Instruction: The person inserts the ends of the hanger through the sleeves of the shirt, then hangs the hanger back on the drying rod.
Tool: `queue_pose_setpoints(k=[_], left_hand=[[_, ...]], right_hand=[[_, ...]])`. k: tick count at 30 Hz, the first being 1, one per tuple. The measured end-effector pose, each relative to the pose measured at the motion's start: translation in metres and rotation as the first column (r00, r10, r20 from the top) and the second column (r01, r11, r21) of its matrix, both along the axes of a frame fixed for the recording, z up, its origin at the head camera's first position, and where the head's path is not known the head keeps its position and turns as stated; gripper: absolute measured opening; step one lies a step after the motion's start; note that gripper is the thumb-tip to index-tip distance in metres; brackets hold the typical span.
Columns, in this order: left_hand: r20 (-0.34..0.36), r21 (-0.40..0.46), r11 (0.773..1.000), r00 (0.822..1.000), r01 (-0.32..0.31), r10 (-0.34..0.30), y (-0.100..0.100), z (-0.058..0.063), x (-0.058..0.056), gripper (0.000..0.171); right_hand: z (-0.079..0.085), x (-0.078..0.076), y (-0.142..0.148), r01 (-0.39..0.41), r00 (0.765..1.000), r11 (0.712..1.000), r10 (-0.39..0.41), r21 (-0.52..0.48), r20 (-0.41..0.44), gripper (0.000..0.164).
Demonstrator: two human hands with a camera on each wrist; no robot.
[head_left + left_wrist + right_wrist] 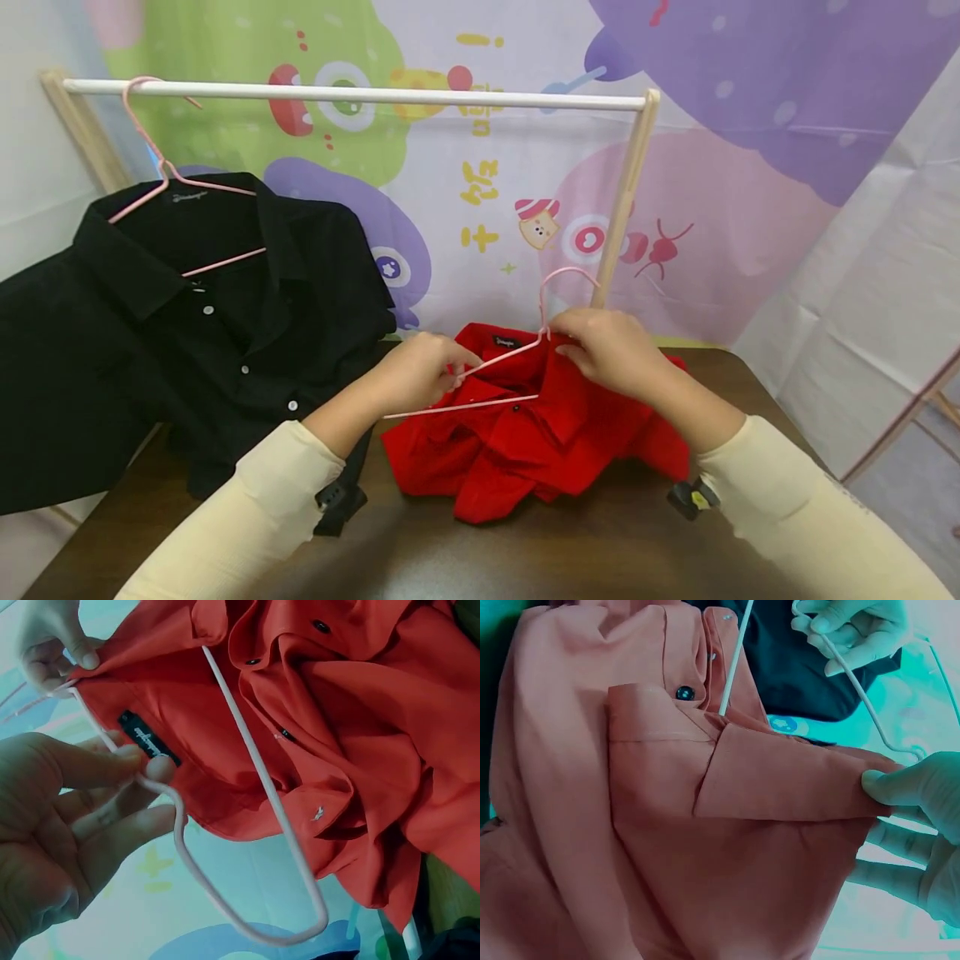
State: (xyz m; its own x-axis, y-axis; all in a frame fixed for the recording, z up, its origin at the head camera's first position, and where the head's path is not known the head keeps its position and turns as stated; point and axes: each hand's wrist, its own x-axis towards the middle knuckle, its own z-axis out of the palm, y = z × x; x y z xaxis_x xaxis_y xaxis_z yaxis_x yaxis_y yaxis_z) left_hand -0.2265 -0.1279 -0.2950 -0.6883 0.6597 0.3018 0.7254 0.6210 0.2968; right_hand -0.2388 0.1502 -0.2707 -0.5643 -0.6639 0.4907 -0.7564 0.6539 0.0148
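Note:
A red shirt (517,450) with dark buttons lies bunched over the table, its collar raised. The right hand (611,346) pinches the collar (795,772) between thumb and fingers, close to the neck of a pink hanger (498,360). One side of this hanger is inside the shirt, hidden by the red cloth. Its other end stays outside, over the shirt's left part. The left hand (420,371) pinches the hanger's sloping arm, as the left wrist view shows, near the shirt's black label (150,738). The hanger's hook points up and right.
A black shirt (315,333) hangs at the left on another pink hanger (142,200), hooked over the white rail (360,92). Wooden posts, including the right one (630,183), support the rail. A patterned cloth (697,158) covers the back beyond the brown table (420,550).

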Motion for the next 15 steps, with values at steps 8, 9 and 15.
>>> queue_pose_setpoints(k=[8, 9, 15], left_hand=[[0.279, 0.134, 0.991, 0.959, 0.010, -0.047, -0.017, 0.009, -0.006, 0.027], [0.326, 0.165, 0.986, 0.944, -0.007, -0.048, -0.020, 0.010, -0.007, 0.026], [0.515, 0.315, 0.943, 0.853, -0.103, -0.079, -0.038, 0.012, -0.014, 0.026]], right_hand=[[0.004, -0.001, 0.010, -0.081, 0.997, 0.997, 0.080, 0.018, 0.004, 0.019], [0.005, -0.001, 0.011, -0.088, 0.996, 0.996, 0.088, 0.016, 0.009, 0.019], [0.007, 0.002, 0.020, -0.152, 0.988, 0.988, 0.152, -0.005, 0.001, 0.023]])
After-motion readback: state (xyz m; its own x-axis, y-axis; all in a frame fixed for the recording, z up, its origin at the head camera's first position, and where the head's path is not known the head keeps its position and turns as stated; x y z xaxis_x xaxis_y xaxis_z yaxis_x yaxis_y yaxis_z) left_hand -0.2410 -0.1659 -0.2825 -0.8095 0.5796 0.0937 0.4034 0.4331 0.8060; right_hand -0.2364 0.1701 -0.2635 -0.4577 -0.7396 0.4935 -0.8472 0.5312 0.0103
